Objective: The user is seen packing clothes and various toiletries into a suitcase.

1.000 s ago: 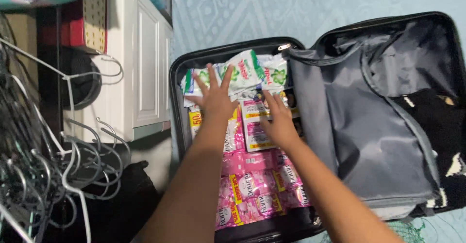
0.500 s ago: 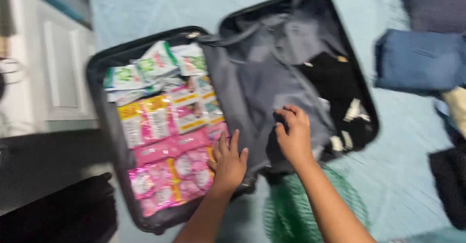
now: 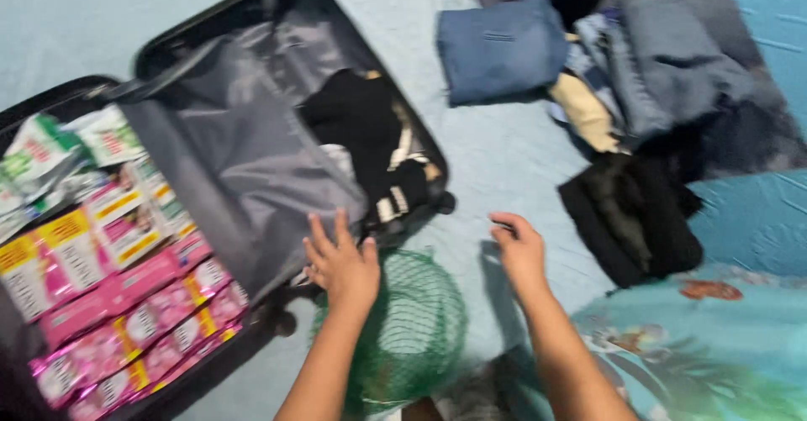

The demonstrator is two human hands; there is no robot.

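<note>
left hand point(image 3: 342, 263): fingers spread, flat on grey suitcase divider point(image 3: 244, 160) at its 5 o'clock corner | right hand point(image 3: 519, 249): loosely curled, empty, above bedsheet point(image 3: 496, 156) | advice: pressing the flap's edge evenly would have kept the black clothes point(image 3: 361, 127) tucked

Left hand point(image 3: 340, 261) fingers spread, palm down; right hand point(image 3: 519, 249) loosely curled, forearms extended

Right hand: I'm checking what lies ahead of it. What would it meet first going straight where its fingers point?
Probably bare bedsheet first; the right hand points toward folded blue jeans.
</note>
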